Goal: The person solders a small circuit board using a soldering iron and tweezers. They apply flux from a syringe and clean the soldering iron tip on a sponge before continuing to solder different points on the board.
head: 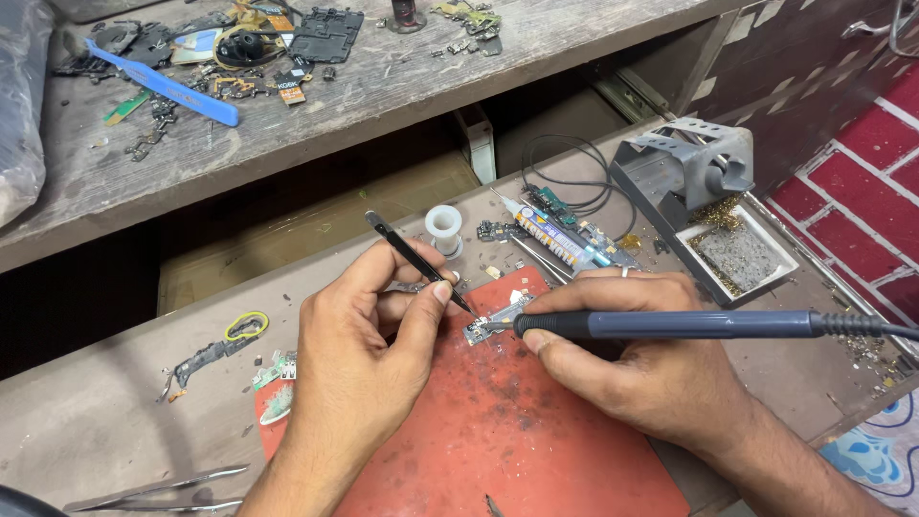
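My left hand [369, 330] pinches black tweezers [414, 257], whose tip comes down on a small circuit board [490, 324] lying on a red work mat [507, 431]. My right hand [637, 359] grips a dark blue soldering iron [670, 325] like a pen. The iron's metal tip touches the same small board from the right. The iron's cable runs off the right edge.
A grey soldering iron stand [694, 177] with brass wool sits at the right. A white solder spool [443, 228], a flux syringe [555, 239] and small boards lie behind the mat. Metal tweezers [158, 488] lie at lower left. The upper shelf [383, 86] holds phone parts and a blue pry tool [163, 84].
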